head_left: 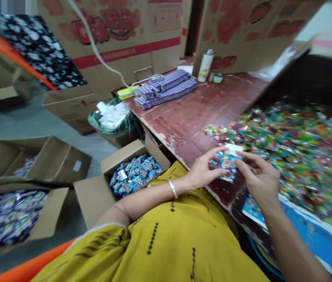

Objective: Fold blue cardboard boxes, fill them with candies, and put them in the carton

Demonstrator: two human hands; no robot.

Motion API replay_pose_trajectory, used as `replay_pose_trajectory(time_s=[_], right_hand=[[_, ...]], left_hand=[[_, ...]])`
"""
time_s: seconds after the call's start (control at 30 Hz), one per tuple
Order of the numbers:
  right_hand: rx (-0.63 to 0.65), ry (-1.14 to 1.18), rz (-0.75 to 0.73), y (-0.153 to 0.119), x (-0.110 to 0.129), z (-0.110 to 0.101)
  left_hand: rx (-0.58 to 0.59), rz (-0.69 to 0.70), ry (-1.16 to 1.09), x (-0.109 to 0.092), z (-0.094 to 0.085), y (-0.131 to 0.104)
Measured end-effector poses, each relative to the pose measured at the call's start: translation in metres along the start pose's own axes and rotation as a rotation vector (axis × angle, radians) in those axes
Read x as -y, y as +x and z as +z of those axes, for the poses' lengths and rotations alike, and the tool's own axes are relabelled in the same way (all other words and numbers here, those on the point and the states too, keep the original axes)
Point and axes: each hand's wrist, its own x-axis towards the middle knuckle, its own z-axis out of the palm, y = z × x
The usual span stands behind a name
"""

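A small blue printed box [228, 161] with a raised white flap is held over the front edge of the reddish-brown table [213, 105]. My left hand [204, 168] pinches its left side between thumb and fingers. A bit of blue and white wrapping shows between those fingers, too small to make out. From the right, my right hand [261, 178] grips the box near the flap with thumb and forefinger. Just beyond both hands spreads a big heap of colourful wrapped candies [301, 145]. Under my right forearm lie flat blue printed sheets [307, 225].
A carton [91, 197] of blue packets stands left of my lap, and another carton [54, 213] holds purple packets. Stacked purple strips [166, 88], a white spray can [206, 65] and a small jar [217, 78] sit farther back. A green-lined bin [111, 121] stands beside the table.
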Motion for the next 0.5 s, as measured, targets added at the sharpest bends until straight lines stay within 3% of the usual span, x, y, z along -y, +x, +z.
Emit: replay_pose_trajectory(time_s=[0.2, 0.33, 0.5], right_hand=[[-0.102, -0.078, -0.088, -0.016, -0.006, 0.016], [-0.202, 0.065, -0.082, -0.012, -0.002, 0.021], [-0.103, 0.208, 0.007, -0.005, -0.006, 0.021]], left_hand=[[0.07, 0.011, 0.008, 0.012, -0.005, 0.002], [0.033, 0.009, -0.094, 0.013, -0.004, 0.004], [0.001, -0.037, -0.078, 0.014, -0.006, 0.003]])
